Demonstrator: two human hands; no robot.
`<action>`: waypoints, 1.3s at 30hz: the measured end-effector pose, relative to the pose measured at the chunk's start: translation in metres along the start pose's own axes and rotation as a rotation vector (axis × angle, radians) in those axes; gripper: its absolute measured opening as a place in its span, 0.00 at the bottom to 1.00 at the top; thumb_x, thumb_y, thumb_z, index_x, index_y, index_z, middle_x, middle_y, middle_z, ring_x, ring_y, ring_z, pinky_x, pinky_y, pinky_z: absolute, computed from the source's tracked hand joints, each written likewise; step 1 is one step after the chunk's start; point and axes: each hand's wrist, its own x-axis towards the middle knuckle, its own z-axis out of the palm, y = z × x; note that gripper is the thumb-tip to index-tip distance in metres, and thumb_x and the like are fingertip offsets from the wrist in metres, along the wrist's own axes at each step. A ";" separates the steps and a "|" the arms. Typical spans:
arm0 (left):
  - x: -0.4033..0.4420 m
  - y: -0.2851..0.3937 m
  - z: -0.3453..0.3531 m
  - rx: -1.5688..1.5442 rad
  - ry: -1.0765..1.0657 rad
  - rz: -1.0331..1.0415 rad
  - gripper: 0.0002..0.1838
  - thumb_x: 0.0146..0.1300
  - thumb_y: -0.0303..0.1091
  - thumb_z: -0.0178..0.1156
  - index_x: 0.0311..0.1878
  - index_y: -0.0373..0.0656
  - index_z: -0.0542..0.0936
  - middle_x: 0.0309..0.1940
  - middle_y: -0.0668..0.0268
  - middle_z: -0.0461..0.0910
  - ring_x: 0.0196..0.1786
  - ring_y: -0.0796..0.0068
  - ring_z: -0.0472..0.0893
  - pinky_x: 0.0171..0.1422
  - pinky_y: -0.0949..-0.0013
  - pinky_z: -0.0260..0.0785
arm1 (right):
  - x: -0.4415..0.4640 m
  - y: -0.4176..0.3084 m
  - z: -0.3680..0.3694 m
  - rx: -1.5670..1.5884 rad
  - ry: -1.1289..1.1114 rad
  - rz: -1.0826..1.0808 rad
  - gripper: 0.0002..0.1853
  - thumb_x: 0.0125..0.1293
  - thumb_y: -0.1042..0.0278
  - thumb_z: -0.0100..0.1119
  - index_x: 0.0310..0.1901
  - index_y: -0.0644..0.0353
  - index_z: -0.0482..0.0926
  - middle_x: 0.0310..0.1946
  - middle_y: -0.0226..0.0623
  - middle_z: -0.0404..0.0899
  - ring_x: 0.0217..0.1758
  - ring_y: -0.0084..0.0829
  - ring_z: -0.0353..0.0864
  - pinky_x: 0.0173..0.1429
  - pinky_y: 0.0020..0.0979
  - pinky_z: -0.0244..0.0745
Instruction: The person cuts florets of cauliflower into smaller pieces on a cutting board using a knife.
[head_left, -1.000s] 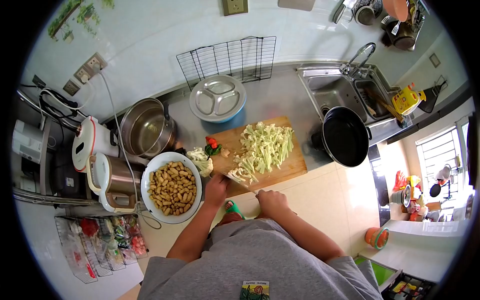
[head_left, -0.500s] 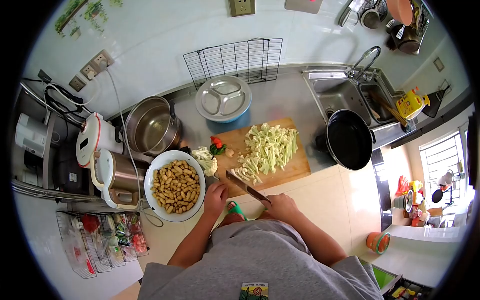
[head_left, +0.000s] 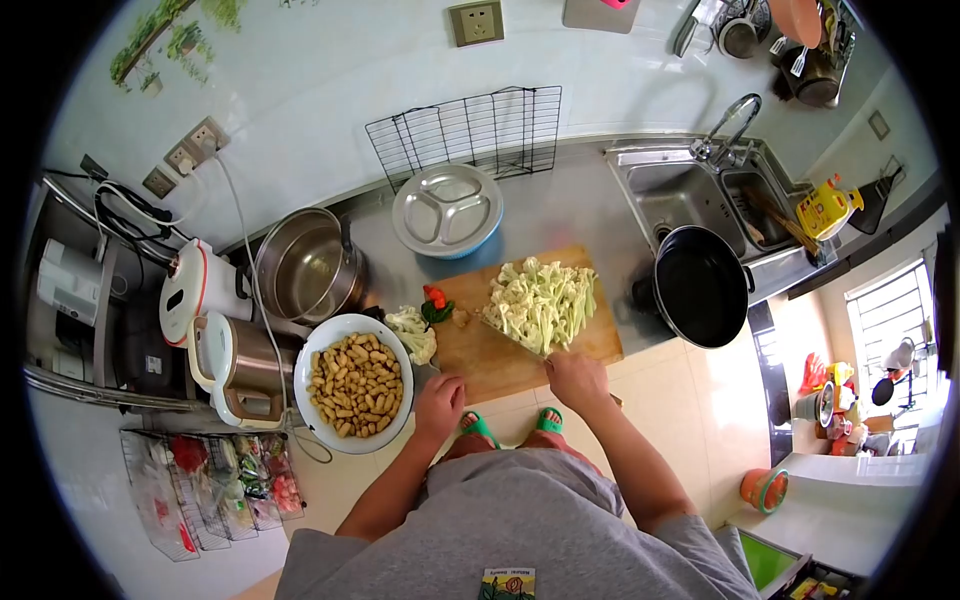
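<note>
My right hand [head_left: 579, 381] is closed round the handle of a kitchen knife [head_left: 515, 337]. The blade lies against the near side of a heap of cut cauliflower [head_left: 543, 303], which hides part of it. Under the heap is a wooden cutting board [head_left: 480, 362]. At the board's near left corner, my left hand [head_left: 440, 402] is curled closed, with nothing visible in it. Red and green peppers [head_left: 435, 303] and a small tan piece [head_left: 460, 317] sit at the board's left side. Beside them is an uncut cauliflower chunk [head_left: 412, 335].
Left of the board are a white basin [head_left: 307, 395] of peanuts, a steel pot [head_left: 310, 265] and a soy-milk-maker-like jug [head_left: 245, 365]. Behind stands a divided steel tray [head_left: 447, 210] on a blue bowl. A black pan [head_left: 702, 287] stands right, before the sink [head_left: 680, 205].
The knife has moved from the board's near left, rightward and away from me, against the cauliflower. The heap is pushed together more compactly. My left hand stays by the board's corner.
</note>
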 end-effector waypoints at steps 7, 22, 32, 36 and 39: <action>0.017 -0.009 0.005 0.023 -0.042 -0.065 0.08 0.60 0.24 0.59 0.43 0.37 0.82 0.43 0.56 0.81 0.46 0.51 0.79 0.51 0.56 0.73 | -0.016 0.005 0.002 0.010 0.050 -0.073 0.11 0.63 0.58 0.55 0.39 0.53 0.81 0.28 0.44 0.83 0.32 0.47 0.84 0.36 0.47 0.79; 0.126 -0.018 0.006 0.410 -0.339 0.182 0.21 0.53 0.25 0.64 0.53 0.41 0.79 0.51 0.59 0.78 0.59 0.56 0.71 0.65 0.56 0.65 | -0.056 0.039 0.030 -0.039 0.163 -0.175 0.11 0.55 0.62 0.62 0.37 0.55 0.77 0.22 0.37 0.81 0.25 0.38 0.83 0.30 0.40 0.77; 0.148 -0.025 0.007 0.216 -0.309 0.097 0.16 0.56 0.30 0.65 0.49 0.39 0.81 0.42 0.59 0.82 0.48 0.56 0.76 0.57 0.58 0.69 | -0.053 0.044 0.030 0.008 0.015 -0.106 0.18 0.51 0.57 0.69 0.41 0.53 0.75 0.28 0.38 0.82 0.30 0.41 0.84 0.36 0.42 0.78; 0.169 -0.029 0.008 0.070 -0.174 0.029 0.18 0.56 0.29 0.65 0.52 0.40 0.81 0.45 0.56 0.82 0.45 0.54 0.79 0.52 0.59 0.72 | -0.051 0.045 0.028 0.018 -0.001 -0.101 0.19 0.51 0.56 0.70 0.41 0.52 0.75 0.28 0.37 0.82 0.30 0.41 0.84 0.36 0.42 0.78; 0.182 -0.035 0.019 0.096 -0.219 0.021 0.20 0.55 0.29 0.67 0.53 0.41 0.80 0.45 0.56 0.81 0.47 0.53 0.79 0.53 0.59 0.72 | -0.050 0.044 0.029 0.025 -0.009 -0.102 0.18 0.52 0.56 0.69 0.41 0.51 0.76 0.27 0.37 0.82 0.30 0.41 0.84 0.36 0.42 0.78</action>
